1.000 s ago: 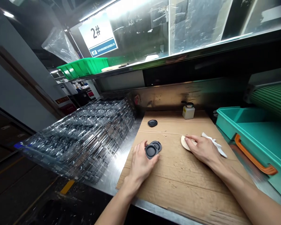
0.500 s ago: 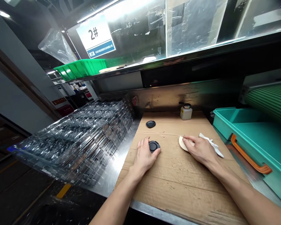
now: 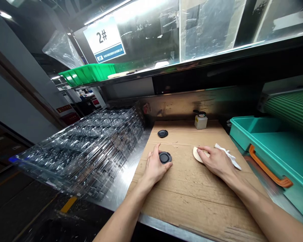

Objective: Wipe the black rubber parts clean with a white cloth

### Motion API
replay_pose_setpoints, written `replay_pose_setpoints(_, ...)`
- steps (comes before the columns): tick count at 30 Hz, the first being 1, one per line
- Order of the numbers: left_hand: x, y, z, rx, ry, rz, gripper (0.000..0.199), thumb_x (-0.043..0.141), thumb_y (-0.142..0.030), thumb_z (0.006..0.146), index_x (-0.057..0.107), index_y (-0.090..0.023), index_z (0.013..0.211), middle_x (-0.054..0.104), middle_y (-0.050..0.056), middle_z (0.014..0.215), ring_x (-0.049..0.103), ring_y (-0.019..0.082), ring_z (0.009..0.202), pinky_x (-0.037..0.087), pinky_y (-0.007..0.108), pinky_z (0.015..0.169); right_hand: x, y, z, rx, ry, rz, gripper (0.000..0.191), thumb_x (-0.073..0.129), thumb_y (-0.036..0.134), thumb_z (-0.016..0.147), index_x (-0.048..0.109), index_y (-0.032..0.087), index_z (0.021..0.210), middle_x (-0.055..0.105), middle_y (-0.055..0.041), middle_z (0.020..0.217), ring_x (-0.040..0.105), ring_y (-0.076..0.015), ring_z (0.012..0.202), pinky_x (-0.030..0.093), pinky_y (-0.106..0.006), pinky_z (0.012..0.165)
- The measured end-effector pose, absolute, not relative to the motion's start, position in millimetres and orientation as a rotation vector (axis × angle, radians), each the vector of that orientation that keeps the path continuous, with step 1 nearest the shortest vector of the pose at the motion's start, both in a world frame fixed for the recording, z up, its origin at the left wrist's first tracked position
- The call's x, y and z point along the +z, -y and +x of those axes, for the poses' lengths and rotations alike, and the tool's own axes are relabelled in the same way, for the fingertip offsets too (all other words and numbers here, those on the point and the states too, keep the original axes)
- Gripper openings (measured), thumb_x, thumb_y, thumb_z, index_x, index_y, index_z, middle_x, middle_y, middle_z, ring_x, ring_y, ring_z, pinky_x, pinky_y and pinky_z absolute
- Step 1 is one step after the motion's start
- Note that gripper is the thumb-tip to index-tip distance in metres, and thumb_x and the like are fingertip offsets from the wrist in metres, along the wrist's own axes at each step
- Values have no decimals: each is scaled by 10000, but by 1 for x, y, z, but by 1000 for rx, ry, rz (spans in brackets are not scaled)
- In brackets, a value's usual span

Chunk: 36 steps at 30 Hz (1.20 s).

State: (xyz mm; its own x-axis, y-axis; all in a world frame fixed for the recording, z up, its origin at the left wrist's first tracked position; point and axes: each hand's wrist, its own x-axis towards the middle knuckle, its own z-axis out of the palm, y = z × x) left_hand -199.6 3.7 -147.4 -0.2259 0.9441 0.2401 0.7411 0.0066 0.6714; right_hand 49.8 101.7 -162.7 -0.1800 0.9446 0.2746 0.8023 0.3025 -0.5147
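Where the left hand [image 3: 155, 164] rests: on brown corrugated cardboard [image 3: 192, 205], curled around a round black plastic cap [image 3: 165, 157].
Right hand [image 3: 217, 162]: half-closed over a pale beige round pad [image 3: 199, 154], beside a crumpled white cloth [image 3: 227, 155].

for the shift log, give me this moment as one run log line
left hand: holds black disc | right hand: on beige pad | nearby: white cloth, second black disc, small white bottle

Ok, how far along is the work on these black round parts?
Done: one black round part lies alone on the cardboard. In hand: the left hand grips a second, the right hand presses a pale pad. Remaining: the stacked clear plastic trays beside it.
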Motion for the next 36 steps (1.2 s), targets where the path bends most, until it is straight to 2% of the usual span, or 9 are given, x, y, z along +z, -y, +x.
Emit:
replay_pose_setpoints(9, -146, -5, -215, 1103, -2065, 1642, 914, 788, -329, 644, 325, -236, 1426, 635, 81, 1148, 579, 255, 1092, 410, 398, 965, -163, -102, 49, 333, 2028, -1556, 358, 474, 508, 872, 735, 326, 1036, 745, -18, 888, 678, -254, 897, 486, -348, 794)
replay_pose_setpoints(15, -144, -2, -214, 1148, -2052, 1708, 859, 749, -292, 690, 312, -225, 1427, 617, 85, 1205, 548, 258, 1161, 384, 421, 1019, -162, -101, 51, 328, 2029, -1542, 369, 473, 497, 869, 737, 311, 1046, 745, -25, 891, 678, -257, 883, 484, -354, 777)
replay_pose_setpoints(20, -138, 2, -202, 1273, -1942, 1746, 816, 711, -244, 718, 299, -225, 1422, 591, 68, 1204, 585, 207, 1089, 437, 368, 974, -158, -98, 47, 408, 1989, -1466, 371, 487, 499, 865, 743, 288, 1032, 744, -16, 840, 685, -240, 814, 498, -343, 749)
replay_pose_setpoints(22, -136, 1, -194, 1264, -1863, 1777, 788, 694, -229, 728, 306, -231, 1414, 589, 59, 1193, 598, 190, 1060, 452, 349, 958, -153, -93, 42, 515, 1921, -1356, 363, 505, 496, 868, 737, 274, 1038, 744, -14, 906, 683, -223, 874, 508, -315, 784)
replay_pose_setpoints(25, -135, -7, -178, 1193, -1768, 1823, 809, 693, -211, 718, 292, -250, 1419, 602, 49, 1181, 604, 191, 1055, 460, 349, 957, -144, -79, 31, 680, 1834, -1139, 360, 529, 465, 882, 693, 251, 1120, 704, -16, 1110, 647, -193, 1030, 494, -265, 892)
replay_pose_setpoints(28, -140, -20, -155, 1123, -1671, 1872, 891, 700, -213, 705, 221, -254, 1455, 610, 60, 1215, 604, 209, 1081, 463, 364, 960, -140, -67, 22, 657, 1910, -1043, 359, 512, 411, 908, 635, 251, 1205, 671, -22, 1187, 628, -188, 1078, 472, -268, 945)
replay_pose_setpoints(32, -150, -34, -123, 1095, -1547, 1826, 873, 692, -260, 732, 211, -246, 1461, 642, 71, 1198, 634, 224, 1049, 487, 361, 921, -144, -67, 19, 366, 2102, -1330, 370, 447, 346, 943, 557, 251, 1284, 692, -62, 1123, 663, -233, 972, 485, -325, 844)
replay_pose_setpoints(36, -156, -40, -111, 1096, -1547, 1665, 953, 724, -264, 704, 173, -200, 1479, 688, 84, 1120, 671, 227, 964, 505, 350, 879, -145, -71, 20, 275, 2177, -1565, 329, 410, 365, 957, 524, 220, 1229, 717, -78, 931, 677, -236, 799, 432, -287, 670)
